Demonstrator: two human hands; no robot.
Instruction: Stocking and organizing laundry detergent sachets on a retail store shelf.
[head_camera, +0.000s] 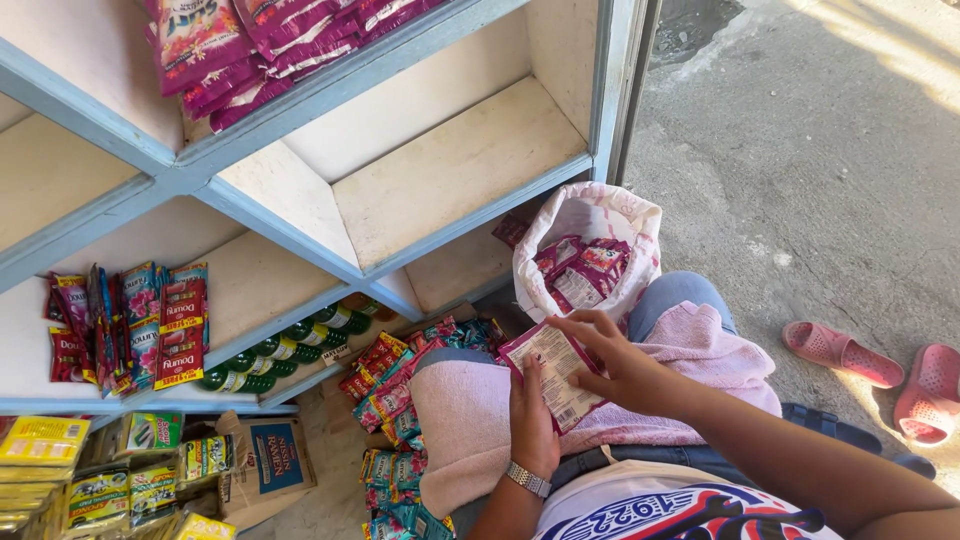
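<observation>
A person is sitting before a blue-framed shelf unit (370, 265), holding a stack of sachets (553, 372) over a pink towel (470, 410) on the lap.

The stack is lying flat and rectangular, pink-edged with a pale printed back facing up, its long axis running from upper left to lower right, tilted toward the white bag (590, 215) of similar packets. The left hand (533, 425) is cupping it from below, fingers closed on its lower edge; the right hand (612, 365) is pinching its upper right side, fingers pressed together on it.
</observation>
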